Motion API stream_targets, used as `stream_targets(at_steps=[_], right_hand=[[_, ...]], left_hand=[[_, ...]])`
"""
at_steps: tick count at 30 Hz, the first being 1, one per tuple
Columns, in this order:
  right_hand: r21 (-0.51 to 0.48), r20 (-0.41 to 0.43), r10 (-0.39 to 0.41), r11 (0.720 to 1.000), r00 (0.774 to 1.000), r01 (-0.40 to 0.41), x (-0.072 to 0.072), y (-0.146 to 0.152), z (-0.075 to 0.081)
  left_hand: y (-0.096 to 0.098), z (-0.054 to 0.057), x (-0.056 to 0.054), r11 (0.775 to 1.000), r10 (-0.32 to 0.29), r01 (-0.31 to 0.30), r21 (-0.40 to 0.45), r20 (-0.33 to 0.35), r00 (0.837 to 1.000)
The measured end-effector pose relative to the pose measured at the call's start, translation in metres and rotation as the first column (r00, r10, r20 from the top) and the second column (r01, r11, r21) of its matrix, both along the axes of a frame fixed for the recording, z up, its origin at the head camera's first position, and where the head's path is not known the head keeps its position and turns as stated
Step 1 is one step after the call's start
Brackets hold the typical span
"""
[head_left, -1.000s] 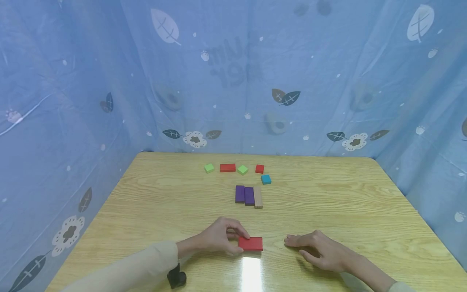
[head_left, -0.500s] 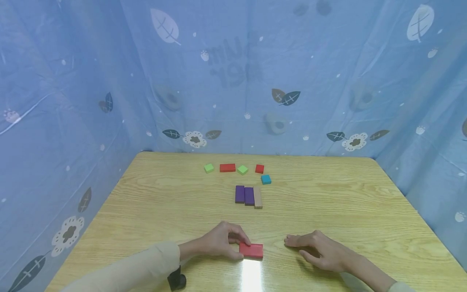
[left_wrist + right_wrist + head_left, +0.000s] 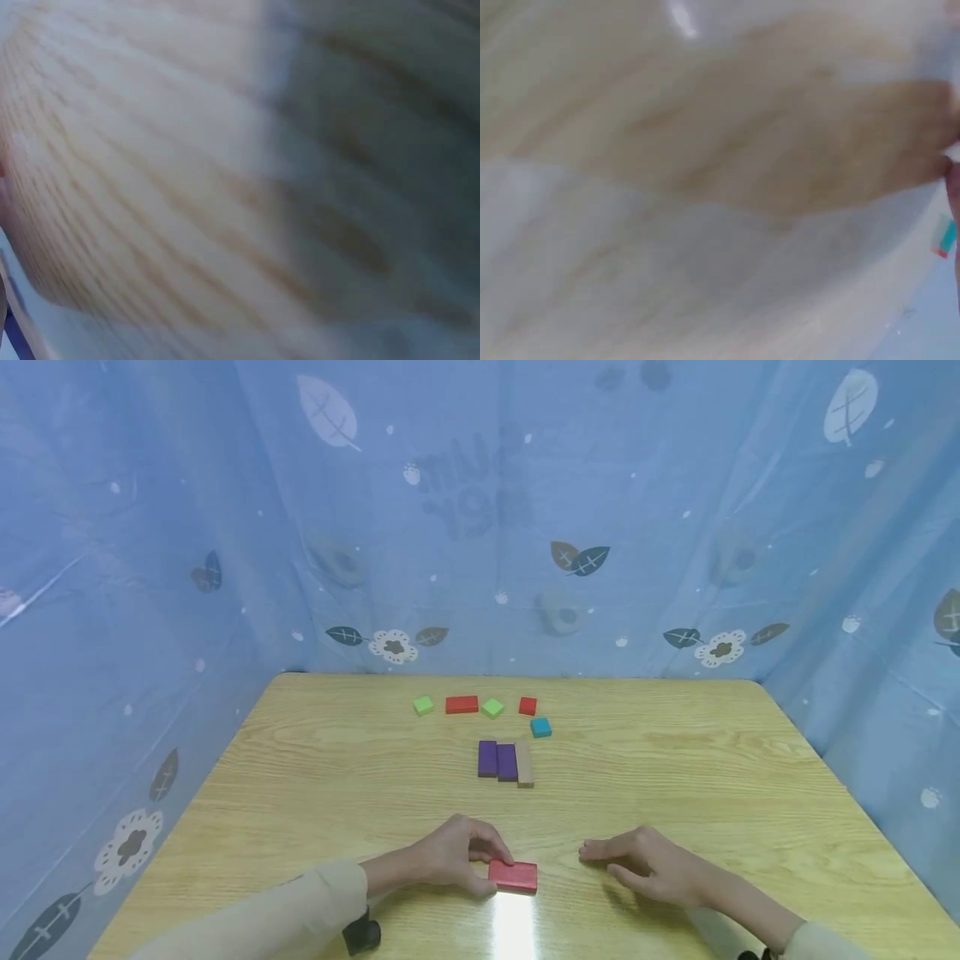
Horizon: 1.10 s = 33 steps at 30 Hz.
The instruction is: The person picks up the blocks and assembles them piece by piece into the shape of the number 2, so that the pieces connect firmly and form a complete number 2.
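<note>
My left hand [image 3: 455, 857] pinches the left end of a flat red block [image 3: 513, 877] between thumb and fingers, near the front of the table. The block lies lengthwise from left to right, just behind a bright reflection on the wood. My right hand [image 3: 660, 868] rests at the table to the right of it, fingers loosely bent and holding nothing. In the right wrist view only some fingertips [image 3: 954, 180] show at the right edge. The left wrist view is mostly blurred table surface.
Beyond the hands, two purple blocks [image 3: 487, 759] and a plain wooden block [image 3: 524, 765] stand side by side. Farther back are a blue block [image 3: 541, 727], two green blocks [image 3: 423, 705] and two red blocks [image 3: 461, 705]. A blue patterned curtain [image 3: 480, 568] surrounds the table [image 3: 337, 760].
My left hand has drawn the red block slightly toward me, then held it there. The right hand has stayed in place. The head view has turned a little to the right.
</note>
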State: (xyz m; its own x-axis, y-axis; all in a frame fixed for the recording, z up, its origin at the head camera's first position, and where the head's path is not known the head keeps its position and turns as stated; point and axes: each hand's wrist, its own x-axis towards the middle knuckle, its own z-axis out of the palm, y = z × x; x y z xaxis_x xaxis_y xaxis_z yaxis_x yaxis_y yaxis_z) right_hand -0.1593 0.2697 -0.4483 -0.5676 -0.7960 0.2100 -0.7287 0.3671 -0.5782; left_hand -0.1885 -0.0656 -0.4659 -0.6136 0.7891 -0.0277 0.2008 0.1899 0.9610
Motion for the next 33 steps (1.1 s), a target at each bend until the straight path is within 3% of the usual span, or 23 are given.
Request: stream_targets(at_steps=[3, 5, 9, 13, 17, 21, 25, 30, 33], right_hand=[[-0.081, 0.124, -0.077, 0.993, 0.989, 0.088, -0.006, -0.003, 0.007], [-0.16, 0.224, -0.106, 0.977, 0.969, 0.144, -0.013, -0.006, 0.013], [-0.361, 0.344, -0.063, 0.912, 0.937, 0.194, -0.035, -0.014, 0.027], [-0.517, 0.375, 0.003, 0.83, 0.927, 0.207, -0.062, -0.025, 0.037], [-0.562, 0.411, 0.029, 0.795, 0.911, 0.229, -0.088, -0.031, 0.04], [-0.527, 0.498, 0.022, 0.801, 0.867, 0.283, -0.114, -0.032, 0.037], [-0.45, 0.568, -0.009, 0.834, 0.823, 0.32, -0.133, -0.031, 0.029], [-0.361, 0.602, -0.018, 0.886, 0.798, 0.292, -0.15, -0.035, 0.023], [-0.326, 0.613, -0.03, 0.901, 0.789, 0.287, -0.157, -0.04, 0.02]], left_hand=[[0.0, -0.001, -0.001, 1.0, -0.022, 0.022, 0.007, -0.033, 0.999], [-0.001, -0.001, -0.002, 0.999, -0.039, 0.039, 0.01, -0.058, 0.998], [-0.003, 0.0, -0.004, 0.999, -0.05, 0.051, 0.009, -0.091, 0.995], [-0.005, -0.002, -0.006, 0.999, -0.052, 0.053, 0.012, -0.089, 0.995], [-0.003, -0.002, -0.008, 0.998, -0.057, 0.058, 0.017, -0.075, 0.996], [-0.001, -0.002, -0.008, 0.998, -0.057, 0.058, 0.033, -0.05, 0.997], [0.0, -0.002, -0.006, 0.997, -0.059, 0.06, 0.048, -0.027, 0.998], [0.001, -0.002, -0.003, 0.996, -0.063, 0.065, 0.065, -0.026, 0.998], [0.001, -0.001, -0.003, 0.995, -0.064, 0.066, 0.071, -0.032, 0.997]])
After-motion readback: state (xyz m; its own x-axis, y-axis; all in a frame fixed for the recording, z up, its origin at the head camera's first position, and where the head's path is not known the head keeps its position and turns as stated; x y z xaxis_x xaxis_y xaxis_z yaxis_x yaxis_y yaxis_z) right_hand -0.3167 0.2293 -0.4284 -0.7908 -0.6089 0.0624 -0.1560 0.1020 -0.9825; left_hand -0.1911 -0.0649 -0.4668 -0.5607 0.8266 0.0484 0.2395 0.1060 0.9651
